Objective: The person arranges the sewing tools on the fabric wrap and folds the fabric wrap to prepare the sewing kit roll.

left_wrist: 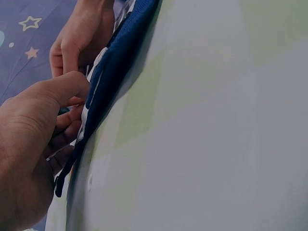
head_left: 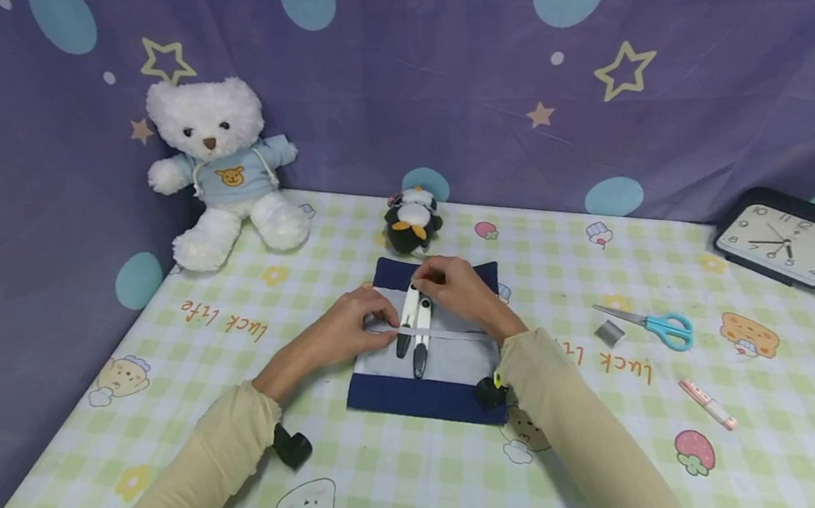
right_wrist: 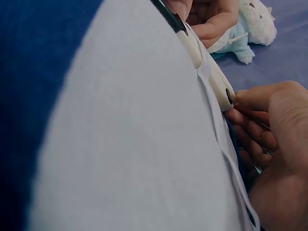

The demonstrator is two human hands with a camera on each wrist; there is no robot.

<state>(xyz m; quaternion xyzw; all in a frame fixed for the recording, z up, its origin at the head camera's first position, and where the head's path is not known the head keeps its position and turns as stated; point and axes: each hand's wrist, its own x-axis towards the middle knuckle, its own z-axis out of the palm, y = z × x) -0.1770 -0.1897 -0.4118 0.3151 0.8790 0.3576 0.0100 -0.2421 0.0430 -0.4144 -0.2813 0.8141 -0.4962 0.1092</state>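
A navy-edged cloth organizer (head_left: 429, 399) with a pale grey lining lies spread out on the table. Two slim white tools with black ends rest on it side by side, a left tool (head_left: 410, 309) and a right tool (head_left: 423, 331). A white elastic band (head_left: 454, 336) crosses over both. My right hand (head_left: 458, 289) pinches the white upper end of the left tool, also seen in the right wrist view. From the left, my left hand (head_left: 354, 323) pinches the elastic band beside the left tool, thumb below and forefinger above.
A penguin toy (head_left: 413, 221) sits just behind the organizer, a white teddy bear (head_left: 228, 171) at the back left. To the right lie blue-handled scissors (head_left: 667, 327), a small grey piece (head_left: 610, 333) and a pink-and-white stick-shaped item (head_left: 707, 403). A clock (head_left: 794, 239) stands back right.
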